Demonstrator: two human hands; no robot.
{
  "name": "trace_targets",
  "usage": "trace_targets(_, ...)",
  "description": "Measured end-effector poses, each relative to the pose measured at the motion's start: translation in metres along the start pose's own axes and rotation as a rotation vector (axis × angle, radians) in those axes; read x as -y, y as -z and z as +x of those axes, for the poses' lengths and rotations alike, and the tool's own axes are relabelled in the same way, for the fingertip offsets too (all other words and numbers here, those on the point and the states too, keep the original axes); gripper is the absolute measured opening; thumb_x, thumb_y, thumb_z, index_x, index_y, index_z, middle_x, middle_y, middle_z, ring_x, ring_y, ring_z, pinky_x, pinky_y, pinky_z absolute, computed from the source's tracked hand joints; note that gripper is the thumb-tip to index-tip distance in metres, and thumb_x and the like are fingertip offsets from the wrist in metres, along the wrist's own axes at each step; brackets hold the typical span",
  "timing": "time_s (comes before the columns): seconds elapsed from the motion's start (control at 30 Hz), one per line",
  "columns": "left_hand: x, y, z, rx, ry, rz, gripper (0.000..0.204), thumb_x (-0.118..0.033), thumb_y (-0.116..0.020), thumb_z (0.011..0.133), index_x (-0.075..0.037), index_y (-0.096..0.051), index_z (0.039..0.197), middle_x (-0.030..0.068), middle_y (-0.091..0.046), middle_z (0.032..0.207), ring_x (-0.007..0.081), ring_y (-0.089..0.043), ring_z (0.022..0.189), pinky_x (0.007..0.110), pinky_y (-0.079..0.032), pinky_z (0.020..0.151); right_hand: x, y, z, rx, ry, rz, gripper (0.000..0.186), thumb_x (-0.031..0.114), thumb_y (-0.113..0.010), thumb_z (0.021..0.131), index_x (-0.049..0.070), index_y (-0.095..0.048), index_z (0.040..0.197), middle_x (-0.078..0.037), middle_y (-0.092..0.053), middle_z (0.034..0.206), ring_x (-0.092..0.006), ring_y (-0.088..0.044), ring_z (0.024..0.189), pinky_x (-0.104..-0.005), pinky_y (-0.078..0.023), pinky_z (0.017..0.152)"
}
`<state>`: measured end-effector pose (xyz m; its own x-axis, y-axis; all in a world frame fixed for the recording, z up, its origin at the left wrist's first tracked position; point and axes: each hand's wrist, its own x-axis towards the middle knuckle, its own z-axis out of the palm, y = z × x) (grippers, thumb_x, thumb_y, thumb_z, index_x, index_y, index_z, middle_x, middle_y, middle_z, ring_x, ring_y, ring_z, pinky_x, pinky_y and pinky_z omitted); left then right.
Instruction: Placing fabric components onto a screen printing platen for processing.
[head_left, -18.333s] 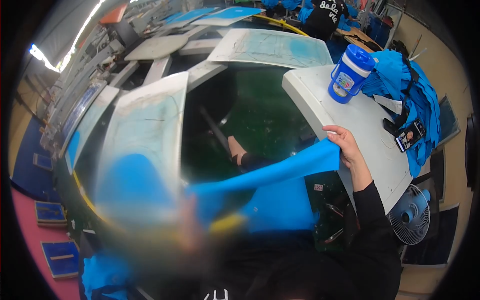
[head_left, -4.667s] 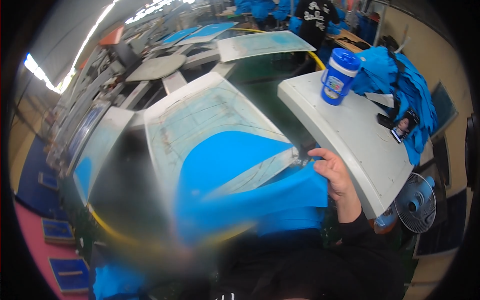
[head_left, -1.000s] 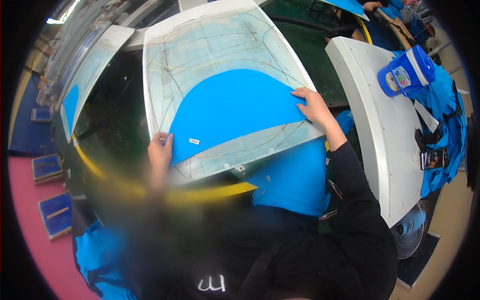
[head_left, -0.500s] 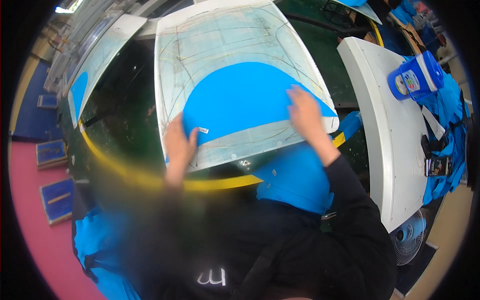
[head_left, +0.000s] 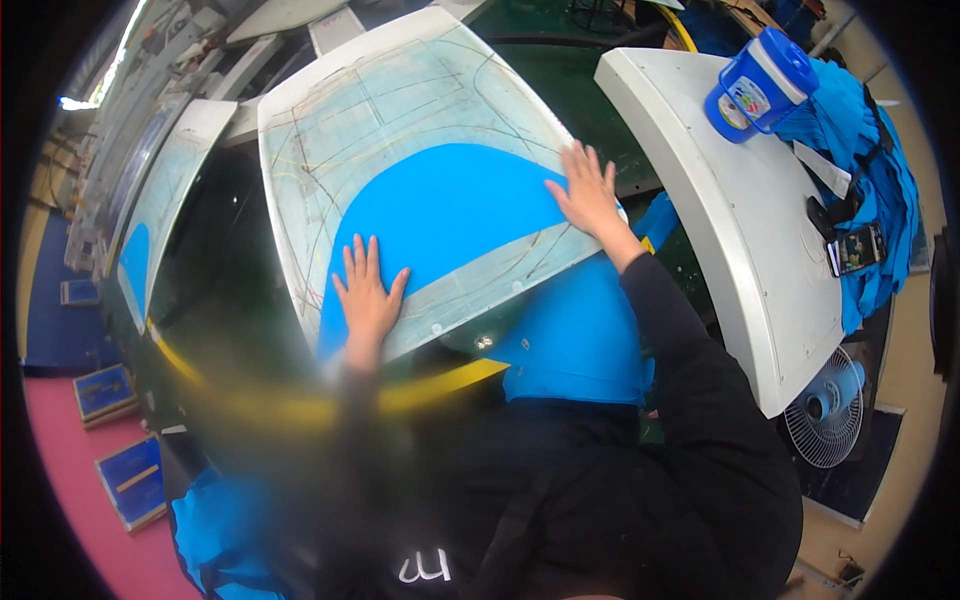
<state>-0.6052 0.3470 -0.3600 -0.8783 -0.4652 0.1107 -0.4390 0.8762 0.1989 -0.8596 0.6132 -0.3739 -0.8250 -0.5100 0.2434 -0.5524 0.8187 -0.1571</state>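
A pale, line-marked printing board [head_left: 400, 110] carries a flat blue fabric piece [head_left: 440, 215] — while the white tabletop [head_left: 740, 230] alongside holds a blue lidded tub [head_left: 752, 88], heaped blue cloth [head_left: 865, 170] and a phone [head_left: 853, 248].

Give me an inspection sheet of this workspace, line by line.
Surface: pale marked board, tilted, partly covered.
Job's things: blue fabric spread flat on the board, its lower part hanging off the near edge.
Clutter: blue tub, phone and blue cloth pile on white side table.
Grippers: left hand and right hand flat on the fabric, fingers spread.
Cables: nothing seen.
Surroundings: fan, second board at left.
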Motion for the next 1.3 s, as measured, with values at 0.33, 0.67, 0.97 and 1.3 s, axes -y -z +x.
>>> trace_targets(0.33,0.013,-0.003,-0.066,-0.097,0.062,-0.002,0.068,-0.044,-0.050,0.087,-0.014,-0.025,0.142,0.0092,-0.017,0.150,0.0298,-0.014,0.138,0.057,-0.011,0.106,-0.081,0.013,-0.245,0.218,-0.587,0.599,0.035,0.021,-0.054,0.089,-0.001,-0.056,0.115,-0.015,-0.059,0.113,-0.0228,-0.054,0.108,-0.0335,-0.039,0.094)
trace_targets(0.67,0.019,-0.006,-0.070,-0.030,0.104,0.057,0.064,-0.049,-0.042,0.090,-0.016,-0.025,0.143,0.0069,-0.018,0.150,0.0286,-0.014,0.138,0.059,-0.013,0.104,-0.128,-0.075,-0.323,0.062,-1.029,1.142,0.028,0.031,-0.062,0.085,0.002,-0.063,0.084,-0.003,-0.063,0.077,-0.0132,-0.059,0.069,-0.0301,-0.047,0.062)
trace_targets(0.97,0.016,-0.006,-0.068,-0.047,0.092,0.049,0.064,-0.052,-0.039,0.090,-0.016,-0.027,0.142,0.0068,-0.019,0.150,0.0287,-0.015,0.138,0.059,-0.013,0.103,-0.096,0.009,-0.298,-0.098,-0.534,0.487,0.021,0.020,-0.067,0.080,0.001,-0.061,0.074,-0.008,-0.061,0.063,-0.0159,-0.058,0.059,-0.0329,-0.044,0.054)
trace_targets(1.3,0.015,-0.005,-0.070,-0.065,0.088,0.050,0.064,-0.053,-0.039,0.090,-0.016,-0.028,0.141,0.0071,-0.020,0.149,0.0294,-0.016,0.138,0.059,-0.014,0.103,-0.091,0.034,-0.288,-0.147,-0.719,0.689,0.015,0.018,-0.066,0.079,0.003,-0.064,0.078,-0.009,-0.064,0.069,-0.0216,-0.061,0.061,-0.0312,-0.048,0.060)
